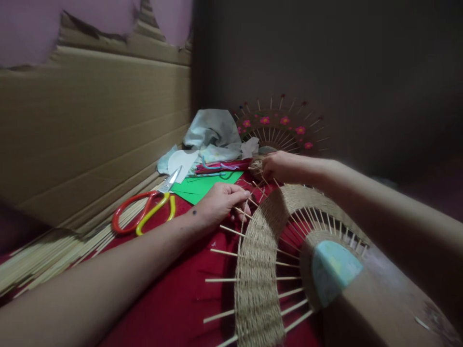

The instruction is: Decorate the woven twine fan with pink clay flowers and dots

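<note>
A round woven piece (pixel 258 260) of jute cord wound through radiating wooden sticks stands tilted on the red cloth (pixel 181 299), with a pale blue centre (pixel 331 272). My left hand (pixel 220 202) rests on its far left edge, fingers curled around one of the sticks. My right hand (pixel 280 166) reaches over the top rim, fingers closed on the jute cord beside a small ball of cord (pixel 256 168).
Scissors (pixel 144 209) with orange and yellow handles lie left of my left hand. Green paper (pixel 200 188) and crumpled pale cloth (pixel 211 132) lie behind. A finished flowered piece (pixel 280 127) leans at the back. Loose sticks (pixel 50 258) lie along the cardboard wall (pixel 90 130).
</note>
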A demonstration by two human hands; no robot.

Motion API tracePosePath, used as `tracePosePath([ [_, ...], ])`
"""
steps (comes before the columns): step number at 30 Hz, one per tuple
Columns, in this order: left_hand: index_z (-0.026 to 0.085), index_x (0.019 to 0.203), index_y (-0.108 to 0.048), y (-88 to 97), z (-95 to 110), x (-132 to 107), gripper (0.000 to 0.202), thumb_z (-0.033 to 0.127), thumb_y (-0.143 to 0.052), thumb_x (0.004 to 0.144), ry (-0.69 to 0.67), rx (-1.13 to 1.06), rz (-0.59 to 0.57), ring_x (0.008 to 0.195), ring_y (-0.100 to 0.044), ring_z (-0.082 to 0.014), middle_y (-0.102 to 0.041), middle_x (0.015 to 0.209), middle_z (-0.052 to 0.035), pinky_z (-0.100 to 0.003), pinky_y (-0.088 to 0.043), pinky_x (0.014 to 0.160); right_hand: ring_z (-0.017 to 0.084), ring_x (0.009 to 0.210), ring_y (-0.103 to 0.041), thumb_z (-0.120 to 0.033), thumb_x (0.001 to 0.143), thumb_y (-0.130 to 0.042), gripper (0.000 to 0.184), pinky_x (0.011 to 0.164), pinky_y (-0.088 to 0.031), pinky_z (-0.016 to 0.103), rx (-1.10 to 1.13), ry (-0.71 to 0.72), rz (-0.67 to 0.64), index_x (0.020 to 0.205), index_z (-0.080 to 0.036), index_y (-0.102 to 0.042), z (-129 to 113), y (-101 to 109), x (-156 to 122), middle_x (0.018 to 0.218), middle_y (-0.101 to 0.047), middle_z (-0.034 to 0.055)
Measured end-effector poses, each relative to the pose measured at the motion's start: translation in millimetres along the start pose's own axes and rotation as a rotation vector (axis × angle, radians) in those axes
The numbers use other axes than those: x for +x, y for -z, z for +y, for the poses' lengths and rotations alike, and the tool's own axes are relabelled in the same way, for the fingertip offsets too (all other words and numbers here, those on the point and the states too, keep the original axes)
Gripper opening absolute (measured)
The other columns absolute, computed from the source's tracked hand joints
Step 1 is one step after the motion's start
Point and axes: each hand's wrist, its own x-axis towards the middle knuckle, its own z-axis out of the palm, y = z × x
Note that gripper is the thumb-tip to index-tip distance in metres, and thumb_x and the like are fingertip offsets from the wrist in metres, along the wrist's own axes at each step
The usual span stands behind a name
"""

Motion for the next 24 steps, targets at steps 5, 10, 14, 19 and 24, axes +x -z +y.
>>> tracePosePath([
  [5,0.012,0.069,-0.06,-2.2,2,-1,0.024,0.031,-0.053,0.082,-0.018,0.028,0.045,0.052,-0.057,-0.0099,-0.065,0.068,-0.0056,-0.021,-0.039,0.046,0.019,0.091,-0.053,-0.003,0.076,-0.049,0.025,0.08,-0.042,0.031,-0.064,0.104,0.068,0.074,-0.018,-0.069,2,-7,-32,0.09,-0.065,0.0078],
  [10,0.012,0.075,-0.062,0.6,2,1,0.022,0.031,-0.055,0.082,0.023,-0.023,0.05,0.058,-0.061,-0.0121,-0.067,0.074,-0.0074,-0.022,-0.044,0.05,0.022,0.099,-0.052,0.002,0.075,-0.045,0.033,0.086,-0.041,0.036,-0.077,0.162,0.185,0.085,-0.017,-0.071,1,-15,-58,0.097,-0.063,0.0102],
  [14,0.012,0.073,-0.062,4.1,5,1,0.023,0.032,-0.056,0.081,0.022,-0.038,0.025,0.059,-0.062,-0.0129,-0.068,0.075,-0.0082,-0.025,-0.048,0.055,0.02,0.093,-0.056,-0.002,0.075,-0.05,0.031,0.08,-0.043,0.032,0.191,-0.025,0.206,0.089,-0.02,-0.071,0,-22,-66,0.098,-0.065,0.0079],
  [19,0.013,0.075,-0.061,3.1,10,-2,0.02,0.031,-0.056,0.081,0.053,-0.045,0.045,0.06,-0.062,-0.0137,-0.069,0.077,-0.0095,-0.025,-0.048,0.053,0.013,0.07,-0.061,-0.016,0.084,-0.048,0.021,0.065,-0.046,0.024,0.34,-0.185,0.244,0.085,-0.021,-0.068,4,-31,-68,0.078,-0.069,0.0018],
  [24,0.012,0.073,-0.062,4.9,10,-1,0.02,0.03,-0.059,0.079,0.066,-0.041,0.03,0.059,-0.063,-0.014,-0.069,0.073,-0.009,-0.025,-0.048,0.054,0.014,0.069,-0.061,-0.017,0.082,-0.05,0.017,0.063,-0.045,0.025,0.403,-0.238,0.23,0.081,-0.02,-0.066,1,-29,-65,0.076,-0.068,0.0022],
])
